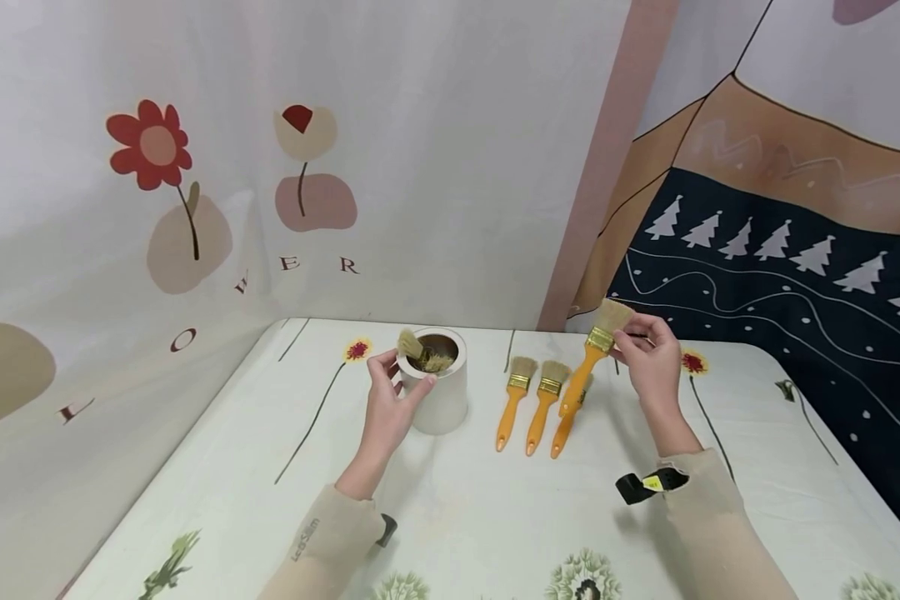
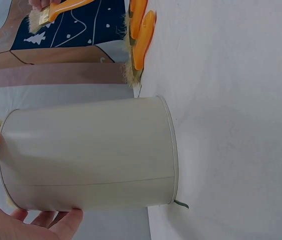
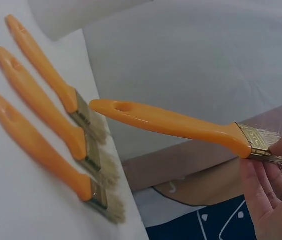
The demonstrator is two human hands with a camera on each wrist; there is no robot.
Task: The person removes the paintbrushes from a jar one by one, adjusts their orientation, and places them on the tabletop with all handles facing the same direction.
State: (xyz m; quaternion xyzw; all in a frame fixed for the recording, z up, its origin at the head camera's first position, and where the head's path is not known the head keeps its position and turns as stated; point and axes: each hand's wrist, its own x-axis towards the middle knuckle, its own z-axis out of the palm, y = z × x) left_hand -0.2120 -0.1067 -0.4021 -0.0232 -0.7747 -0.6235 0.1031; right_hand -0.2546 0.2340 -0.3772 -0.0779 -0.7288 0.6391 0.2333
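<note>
While sleeve lettering (image 1: 305, 540) blurs at seven o'clock, we see the left hand (image 1: 392, 408) gripping a pale can (image 1: 444, 402) at six, its seam (image 2: 91, 185) shown only from the left wrist; at four, the right hand (image 1: 654, 360) pinches a paintbrush (image 1: 588, 360) beside three others (image 1: 542, 417); curtain letters (image 1: 288, 263) read "L O W E R" at nine.

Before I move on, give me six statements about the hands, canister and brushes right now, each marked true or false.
1. The left hand grips the canister. True.
2. The canister lies on its side. False: it is upright.
3. The right hand holds a brush with its bristles upward. True.
4. Five other brushes lie loose on the table. False: three loose brushes lie on the table.
5. The loose brushes are to the right of the canister. True.
6. The canister is empty. False: brush heads show at its opening.
</note>
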